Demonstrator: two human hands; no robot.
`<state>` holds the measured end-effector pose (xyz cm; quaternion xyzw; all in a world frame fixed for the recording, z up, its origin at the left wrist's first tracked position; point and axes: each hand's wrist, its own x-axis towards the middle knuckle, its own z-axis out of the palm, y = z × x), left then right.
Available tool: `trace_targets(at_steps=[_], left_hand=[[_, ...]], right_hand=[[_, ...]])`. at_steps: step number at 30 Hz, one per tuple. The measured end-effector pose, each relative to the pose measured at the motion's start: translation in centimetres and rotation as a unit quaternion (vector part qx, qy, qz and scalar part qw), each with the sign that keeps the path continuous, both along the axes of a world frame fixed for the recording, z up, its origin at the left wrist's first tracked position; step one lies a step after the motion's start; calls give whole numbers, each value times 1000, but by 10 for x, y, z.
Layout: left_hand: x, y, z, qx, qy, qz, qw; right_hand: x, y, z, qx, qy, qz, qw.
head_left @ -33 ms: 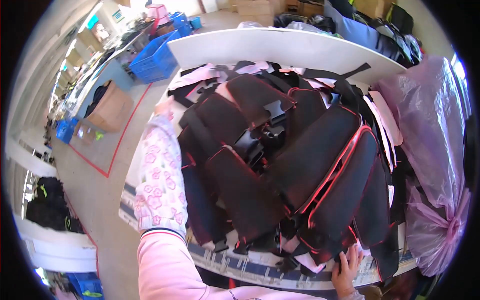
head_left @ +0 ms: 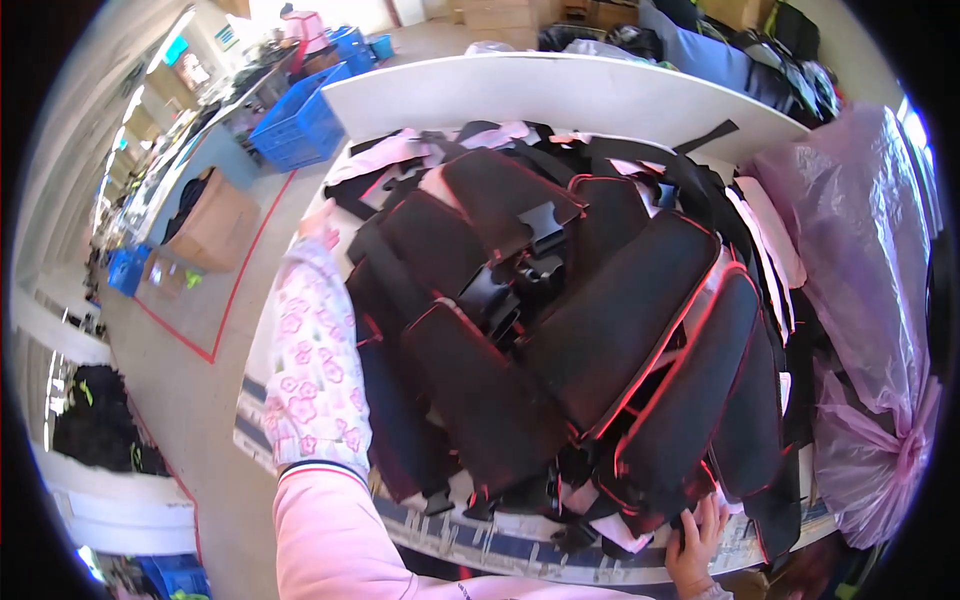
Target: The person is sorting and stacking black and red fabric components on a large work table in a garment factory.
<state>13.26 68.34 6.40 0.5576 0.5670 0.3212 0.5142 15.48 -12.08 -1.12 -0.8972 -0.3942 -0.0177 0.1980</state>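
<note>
A big heap of black padded straps [head_left: 485, 385] with red piping covers the table before me. Black plastic buckles [head_left: 490, 290] and webbing show in its middle. My left hand [head_left: 322, 222] is at the heap's far left edge, its arm in a pink floral sleeve; its fingers are too small and blurred to read. At the near right, my right hand [head_left: 698, 542] has its fingers apart and touches the lower end of a red-edged black pad [head_left: 690, 400]. Pink and white fabric pieces [head_left: 390, 150] stick out from under the heap.
A white upright board [head_left: 560, 95] borders the table's far side. To the right stands a tied translucent purple plastic bag [head_left: 840, 260]. Beyond the left edge are a blue crate [head_left: 298, 125], a cardboard box [head_left: 218, 225] and red floor lines [head_left: 240, 275]. Another person in pink [head_left: 305, 35] is far off.
The gap between two large black pads at the right has widened. A black strap at the heap's far right has dropped lower. The view has shifted slightly; both hands stay in about the same places.
</note>
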Motion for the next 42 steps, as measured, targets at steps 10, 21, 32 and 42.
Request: trace_targets(at_steps=[10, 21, 32, 42], left_hand=[[53, 30, -78, -37, -100, -161, 981], [80, -78, 88, 105, -529, -239, 808], [5, -399, 112, 8, 74, -931, 356], [42, -99, 32, 183, -24, -218, 958]], right_hand=[[5, -4, 1, -13, -25, -26, 999], [3, 4, 5, -35, 10, -42, 998], [5, 1, 8, 4, 25, -21, 999], [1, 3, 3, 1, 15, -51, 999]])
